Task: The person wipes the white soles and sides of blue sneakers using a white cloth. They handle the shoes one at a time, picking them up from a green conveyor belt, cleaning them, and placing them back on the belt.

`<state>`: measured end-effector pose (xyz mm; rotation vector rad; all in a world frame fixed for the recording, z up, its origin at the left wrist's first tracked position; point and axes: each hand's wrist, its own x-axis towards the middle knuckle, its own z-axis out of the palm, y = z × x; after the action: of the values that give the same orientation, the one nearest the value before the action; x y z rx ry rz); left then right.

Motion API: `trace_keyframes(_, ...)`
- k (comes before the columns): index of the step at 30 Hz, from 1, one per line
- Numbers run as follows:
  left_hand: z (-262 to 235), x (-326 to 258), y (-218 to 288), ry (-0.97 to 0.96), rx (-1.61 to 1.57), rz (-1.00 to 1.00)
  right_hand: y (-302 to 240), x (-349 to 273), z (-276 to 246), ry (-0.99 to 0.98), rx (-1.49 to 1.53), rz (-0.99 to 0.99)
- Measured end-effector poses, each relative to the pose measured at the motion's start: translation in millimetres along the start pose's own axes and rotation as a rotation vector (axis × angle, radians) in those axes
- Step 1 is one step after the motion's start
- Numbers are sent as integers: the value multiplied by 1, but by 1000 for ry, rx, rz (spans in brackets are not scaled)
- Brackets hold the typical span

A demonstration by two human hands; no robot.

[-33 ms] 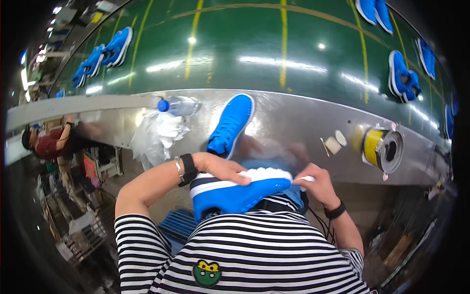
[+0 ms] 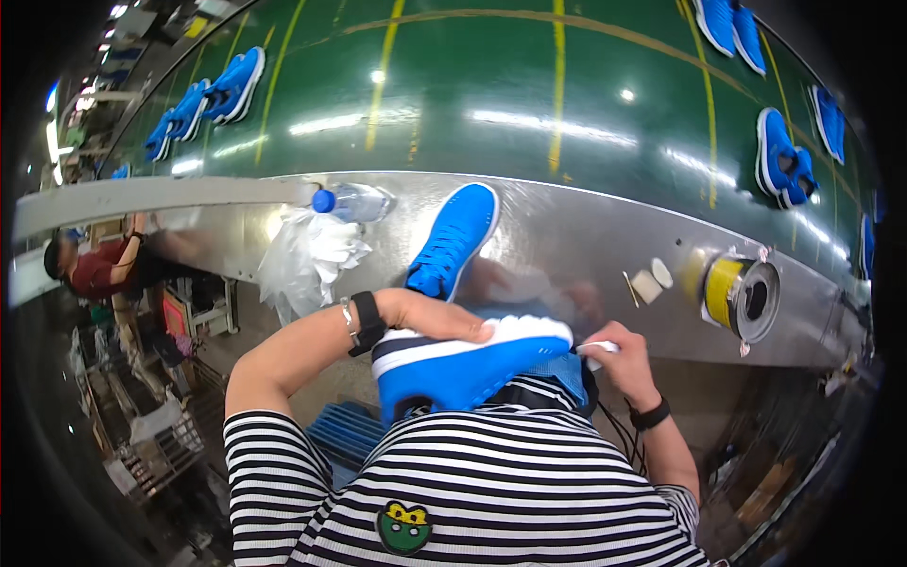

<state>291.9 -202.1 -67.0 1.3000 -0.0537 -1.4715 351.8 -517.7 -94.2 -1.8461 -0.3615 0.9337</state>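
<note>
A blue sneaker (image 2: 453, 375) with a white sole is held on its side against my striped shirt. Across its sole lies my left hand (image 2: 436, 317), closed on the shoe with the thumb along the sole's edge. Just past the toe is my right hand (image 2: 625, 361), its fingers pinching a small white piece (image 2: 599, 352) that looks like cloth or tissue. A narrow gap separates it from the toe. A second blue sneaker (image 2: 455, 236) stands on the metal ledge (image 2: 567, 222) beyond my left hand, laces up.
Left on the ledge are a crumpled plastic bag (image 2: 312, 260) and a clear bottle (image 2: 357, 202) with a blue cap. To the right stands a yellow-banded tin (image 2: 725, 291). Several blue shoes ride the green belt (image 2: 463, 76). A person (image 2: 99, 265) is at far left.
My right hand has drawn back to the right, off the sneaker's toe, with the white piece in its fingers. My left hand keeps its grip on the shoe.
</note>
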Motion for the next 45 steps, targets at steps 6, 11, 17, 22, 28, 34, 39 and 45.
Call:
trace_keyframes(6, -19, 19, 44, 381, -281, 257, -38, 23, -8, 370, 544, 26)
trace_keyframes(11, -35, 55, 46, 585, -206, 359, -96, 53, 16, 312, -84, -381)
trace_keyframes(17, -35, 101, 29, 896, -174, 500, -78, 27, 42, -76, -404, -588)
trace_keyframes(22, -30, 114, 15, 665, -818, 461, -75, 10, 15, 157, 247, -174)
trace_keyframes(28, -10, 107, -26, 1444, 141, 317, -32, 51, 42, 179, 451, -66)
trace_keyframes(34, 28, -20, -35, 1506, 505, 217, -34, 60, 56, 276, 693, -49)
trace_keyframes(39, -16, -11, -107, 1157, 202, 307, -56, 78, 64, 291, 558, -83)
trace_keyframes(45, -6, -20, -127, 1092, -138, 378, -83, 101, 65, 242, 469, -104)
